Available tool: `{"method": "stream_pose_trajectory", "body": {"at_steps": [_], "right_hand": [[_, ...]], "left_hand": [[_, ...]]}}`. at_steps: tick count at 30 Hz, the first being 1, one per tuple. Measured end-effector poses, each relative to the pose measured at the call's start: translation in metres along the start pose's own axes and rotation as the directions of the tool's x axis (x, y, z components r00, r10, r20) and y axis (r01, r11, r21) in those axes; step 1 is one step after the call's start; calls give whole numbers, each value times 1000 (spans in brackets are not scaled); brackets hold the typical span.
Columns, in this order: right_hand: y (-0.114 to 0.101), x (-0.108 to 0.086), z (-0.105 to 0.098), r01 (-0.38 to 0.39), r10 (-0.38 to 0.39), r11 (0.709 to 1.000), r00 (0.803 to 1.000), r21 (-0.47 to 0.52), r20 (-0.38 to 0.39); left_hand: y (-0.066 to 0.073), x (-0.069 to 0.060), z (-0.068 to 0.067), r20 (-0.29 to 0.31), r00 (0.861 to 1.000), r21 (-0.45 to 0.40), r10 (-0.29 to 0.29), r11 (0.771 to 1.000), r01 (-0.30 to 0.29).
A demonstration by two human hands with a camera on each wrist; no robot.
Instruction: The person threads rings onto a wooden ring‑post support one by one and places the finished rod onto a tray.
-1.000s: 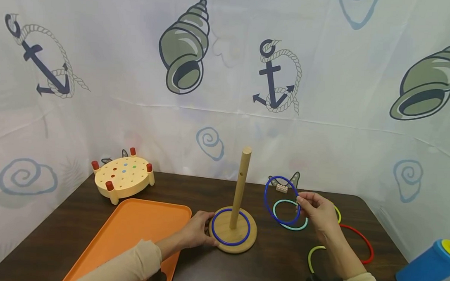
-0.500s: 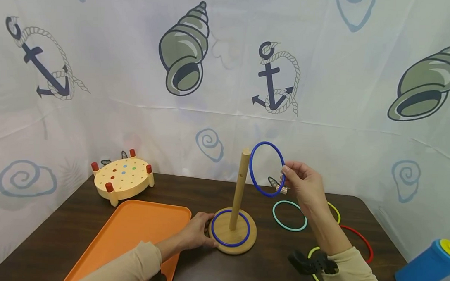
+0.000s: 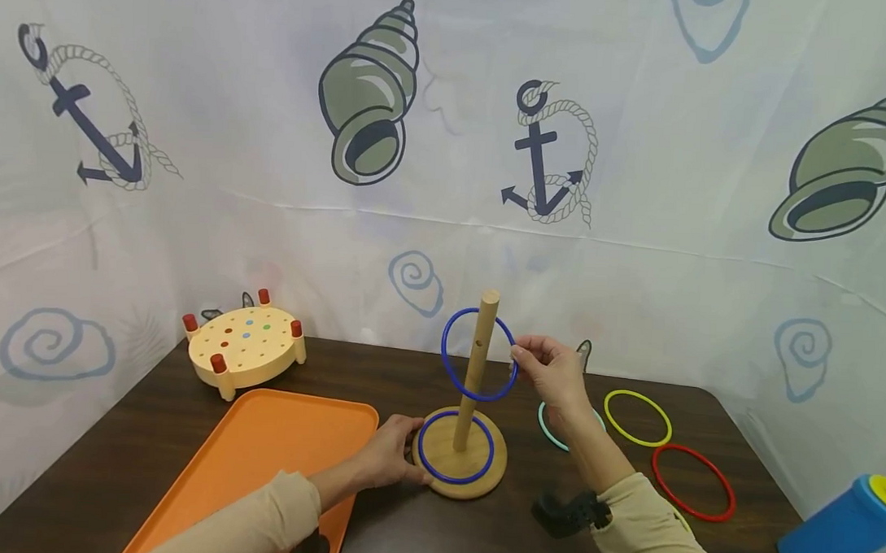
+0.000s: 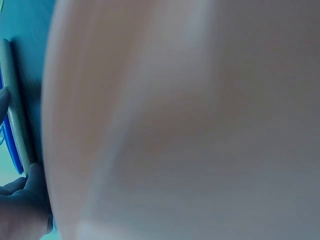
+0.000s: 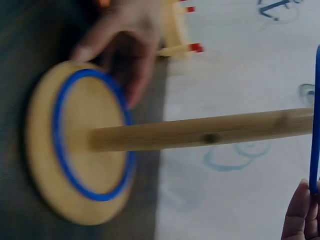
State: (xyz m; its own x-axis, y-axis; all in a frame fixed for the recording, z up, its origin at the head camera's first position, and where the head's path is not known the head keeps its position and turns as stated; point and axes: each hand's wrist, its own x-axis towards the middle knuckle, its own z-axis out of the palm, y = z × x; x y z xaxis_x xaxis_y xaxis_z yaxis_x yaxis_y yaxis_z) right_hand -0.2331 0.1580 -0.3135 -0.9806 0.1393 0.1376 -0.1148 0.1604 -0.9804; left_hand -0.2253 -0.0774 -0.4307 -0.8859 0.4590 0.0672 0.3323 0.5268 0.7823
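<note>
At the bottom of the head view, an orange tray is partly covered by the left sleeve, and a black device is worn at the right wrist. At the lower centre, the rim of a round wooden base is gripped between the thumb and fingers of the left hand; a blue ring is laid flat on it, around the foot of a wooden peg. In the right wrist view the left thumb is seen at the base's edge, while the left wrist view is mostly filled by a blurred pale surface, with the base shown only as a strip at its left edge. Near the peg's top, a second blue ring is pinched by the right hand; in the head view its lower edge is passed in front of the peg and its upper edge behind, whereas at the right wrist view's right edge it is seen nearly edge-on. Toward the right are placed a blue bottle, a red ring, a yellow ring and a partly hidden turquoise ring. Farther off, at centre left, a cream pegboard is set before a printed backdrop.
</note>
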Motion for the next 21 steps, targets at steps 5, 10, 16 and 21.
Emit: {"method": "stream_pose_trajectory", "body": {"at_steps": [5, 10, 16, 21], "right_hand": [[40, -5, 8, -15, 17, 993, 1000, -114, 15], [75, -12, 13, -53, 61, 982, 997, -183, 39], [93, -16, 16, -51, 68, 960, 996, -276, 54], [96, -17, 19, -62, 86, 943, 995, -327, 59]], "left_hand": [[1, 1, -1, -3, 1000, -11, 4, 1000, -4], [1, 0, 0, 14, 1000, -57, -4, 998, 5], [0, 0, 0, 6, 1000, -34, 5, 999, -5], [1, 0, -1, 8, 1000, -15, 1, 1000, -1]]}}
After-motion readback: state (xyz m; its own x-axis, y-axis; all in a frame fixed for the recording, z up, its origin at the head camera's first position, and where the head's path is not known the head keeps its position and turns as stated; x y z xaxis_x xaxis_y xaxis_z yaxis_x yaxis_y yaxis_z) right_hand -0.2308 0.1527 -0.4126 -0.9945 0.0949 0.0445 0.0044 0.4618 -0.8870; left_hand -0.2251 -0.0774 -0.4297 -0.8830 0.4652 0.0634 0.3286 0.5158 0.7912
